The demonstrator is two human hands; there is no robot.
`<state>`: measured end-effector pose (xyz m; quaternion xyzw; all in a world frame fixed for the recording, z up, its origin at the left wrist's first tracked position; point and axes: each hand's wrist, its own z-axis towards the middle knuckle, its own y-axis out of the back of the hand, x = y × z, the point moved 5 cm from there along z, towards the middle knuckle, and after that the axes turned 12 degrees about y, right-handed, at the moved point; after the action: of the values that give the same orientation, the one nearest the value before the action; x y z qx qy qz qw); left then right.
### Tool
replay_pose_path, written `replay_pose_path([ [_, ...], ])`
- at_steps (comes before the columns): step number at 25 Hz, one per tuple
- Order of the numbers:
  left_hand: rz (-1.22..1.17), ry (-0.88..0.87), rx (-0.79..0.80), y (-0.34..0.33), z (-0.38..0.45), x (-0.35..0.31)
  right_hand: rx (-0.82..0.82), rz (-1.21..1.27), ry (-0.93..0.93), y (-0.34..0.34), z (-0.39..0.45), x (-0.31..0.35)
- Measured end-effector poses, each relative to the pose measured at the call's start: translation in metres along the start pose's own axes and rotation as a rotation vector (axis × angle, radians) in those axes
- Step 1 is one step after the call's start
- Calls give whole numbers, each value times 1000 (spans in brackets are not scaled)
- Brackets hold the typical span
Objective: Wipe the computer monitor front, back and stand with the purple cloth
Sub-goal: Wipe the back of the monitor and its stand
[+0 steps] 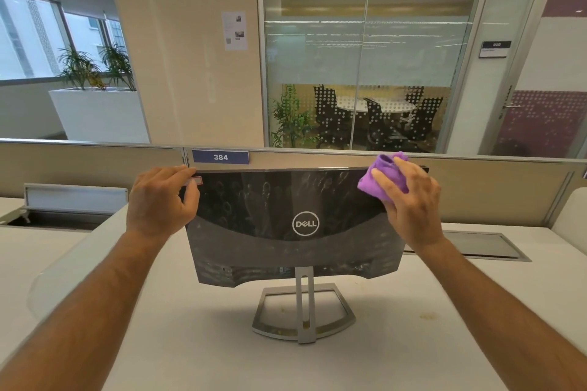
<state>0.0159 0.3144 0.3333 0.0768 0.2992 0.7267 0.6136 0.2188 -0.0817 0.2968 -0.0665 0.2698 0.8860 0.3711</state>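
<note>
Gripping the Dell monitor (292,225) edge with our left hand (160,200), our right hand (409,200) presses the bunched purple cloth (382,174) to its back.

My left hand (162,200) grips the monitor's (292,225) top-left corner while my right hand (409,200) presses the purple cloth (386,174) against its top-right corner.

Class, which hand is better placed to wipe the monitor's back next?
Right: the right hand already grips the purple cloth at the black monitor's top corner; the left hand steadies it.
</note>
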Motion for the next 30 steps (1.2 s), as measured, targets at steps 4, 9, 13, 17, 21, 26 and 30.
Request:
replay_pose_path([
  [4,0,4,2,0,0,2,236,-63,594,-15,-14,39],
  [9,-3,5,14,-2,1,4,114,11,277,-11,11,34],
  [13,4,7,6,-1,1,2,181,-22,476,-14,14,41],
  [17,7,6,10,-1,1,3,121,-20,425,-14,22,50],
  [21,7,9,4,0,1,3,73,-2,326,-10,28,40],
  [26,8,-3,7,0,3,3,154,-34,598,-14,21,65],
  [30,10,-2,9,1,4,3,33,37,150,-10,44,46],
])
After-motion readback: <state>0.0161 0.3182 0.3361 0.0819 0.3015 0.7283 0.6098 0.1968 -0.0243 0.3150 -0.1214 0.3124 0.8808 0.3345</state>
